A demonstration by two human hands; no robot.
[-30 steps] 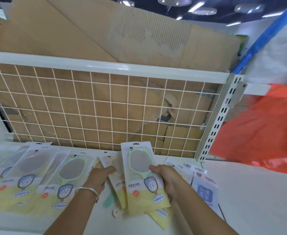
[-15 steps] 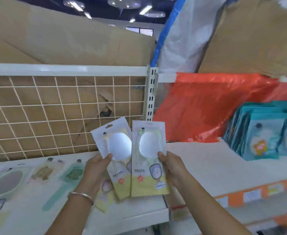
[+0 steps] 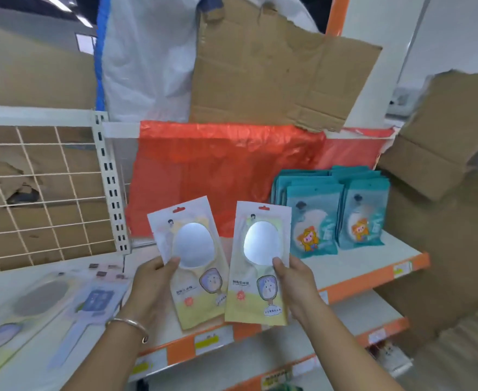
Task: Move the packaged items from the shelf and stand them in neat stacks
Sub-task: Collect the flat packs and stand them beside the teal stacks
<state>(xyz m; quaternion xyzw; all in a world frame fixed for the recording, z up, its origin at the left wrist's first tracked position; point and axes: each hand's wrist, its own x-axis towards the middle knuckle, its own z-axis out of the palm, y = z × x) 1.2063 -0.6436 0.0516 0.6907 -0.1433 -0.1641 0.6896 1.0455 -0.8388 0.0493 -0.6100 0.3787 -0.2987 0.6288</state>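
- The right package was in the air, upright, with its long axis almost vertical and the hanging hole on top. The right hand pinched its right edge, the thumb lying on the mirror window.
- The left package was just beside it and leaned a little to the left. The left hand pinched its left edge in the same way.
- Both were held over the front of the white shelf, with bare shelf farther in, toward the red plastic sheet.
- The teal packages stood in rows to the right, so the right hand was nearer to them.
- The setting down probably called for a move forward, bottom edge first.
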